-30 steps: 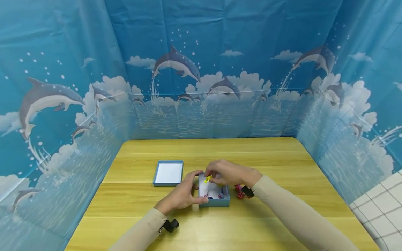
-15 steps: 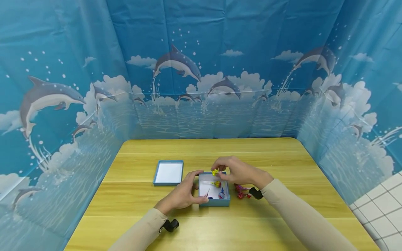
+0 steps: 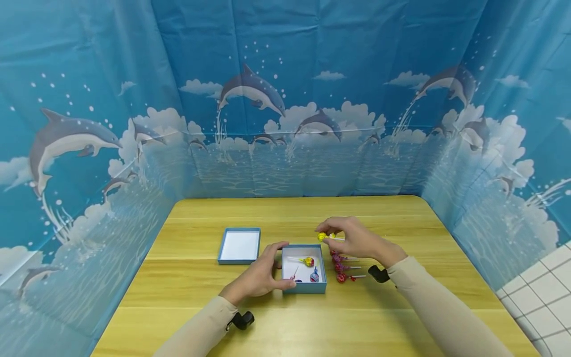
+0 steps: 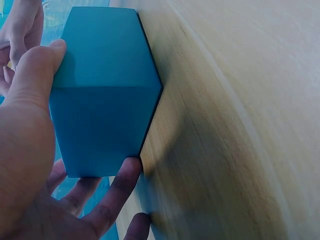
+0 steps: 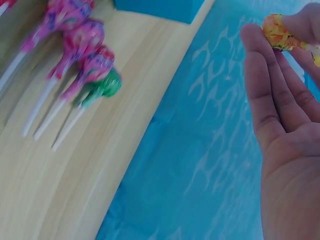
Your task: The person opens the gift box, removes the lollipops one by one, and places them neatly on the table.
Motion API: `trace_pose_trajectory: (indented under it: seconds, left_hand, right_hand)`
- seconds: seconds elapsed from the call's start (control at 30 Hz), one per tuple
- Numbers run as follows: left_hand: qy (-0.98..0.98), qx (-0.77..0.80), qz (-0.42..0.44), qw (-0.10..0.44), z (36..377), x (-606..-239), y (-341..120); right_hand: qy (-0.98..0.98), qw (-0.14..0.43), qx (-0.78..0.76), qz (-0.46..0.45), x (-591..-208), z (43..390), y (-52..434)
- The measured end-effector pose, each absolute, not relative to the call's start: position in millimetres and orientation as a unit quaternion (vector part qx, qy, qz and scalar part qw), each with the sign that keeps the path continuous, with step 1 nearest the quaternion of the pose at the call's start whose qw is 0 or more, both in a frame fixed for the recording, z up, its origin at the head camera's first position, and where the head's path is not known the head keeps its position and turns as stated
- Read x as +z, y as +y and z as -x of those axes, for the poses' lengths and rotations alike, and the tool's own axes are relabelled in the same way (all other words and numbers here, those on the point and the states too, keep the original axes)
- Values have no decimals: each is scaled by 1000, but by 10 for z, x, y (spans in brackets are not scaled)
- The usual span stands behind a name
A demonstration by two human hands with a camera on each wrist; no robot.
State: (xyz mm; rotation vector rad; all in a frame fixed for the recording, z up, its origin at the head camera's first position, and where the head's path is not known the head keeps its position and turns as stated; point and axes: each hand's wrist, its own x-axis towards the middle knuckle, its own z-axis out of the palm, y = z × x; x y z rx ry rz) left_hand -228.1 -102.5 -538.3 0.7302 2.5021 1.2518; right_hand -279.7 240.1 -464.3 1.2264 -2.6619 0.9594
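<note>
The tabletop [image 3: 401, 228], walled round by a dolphin-print backdrop [image 3: 285, 99], appears whole only in the head view. That view alone also shows the lid [image 3: 239, 246] lying open-side up, left of the box [image 3: 304, 287] and apart from it, and the box's white inside, where a yellow-and-red lollipop [image 3: 307, 261] and a blue one [image 3: 314, 276] lie.

The left wrist view gives only the box's blue outer walls, seen from close by. The left hand [image 3: 260, 275] clasps the box from the left: its thumb lies along one wall, and its fingers [image 4: 117, 187] curl round the corner beside it.

The right wrist view shows what the head view makes out only as small red dots: three pink lollipops [image 5: 75, 45] and a green one [image 5: 102, 85], side by side on the tabletop just right of the box, sticks pointing away from it.

The right hand [image 3: 354, 238] hovers above the tabletop, beyond the box's far right corner, palm half open. Its fingertips pinch a yellow lollipop [image 3: 322, 236] by the wrapped head, clear of box and tabletop.
</note>
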Motion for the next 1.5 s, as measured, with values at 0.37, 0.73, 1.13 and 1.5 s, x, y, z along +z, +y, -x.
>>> trace_pose_trajectory:
  seconds: [0.37, 0.73, 1.13, 1.5]
  left_hand:
    - [863, 425, -246, 122, 2252, -5385, -1044]
    - [865, 418, -247, 125, 2277, -5403, -1052]
    - [865, 416, -250, 126, 2290, -5401, -1048]
    - [869, 411, -246, 125, 2298, -5386, -1035]
  right_hand:
    - [-882, 48, 308, -354, -4767, 2824, 2746]
    - [-891, 34, 342, -298, -4967, 2916, 3019]
    - [-918, 48, 292, -266, -5171, 3009, 3235]
    - [-924, 21, 290, -249, -5334, 3079, 3367]
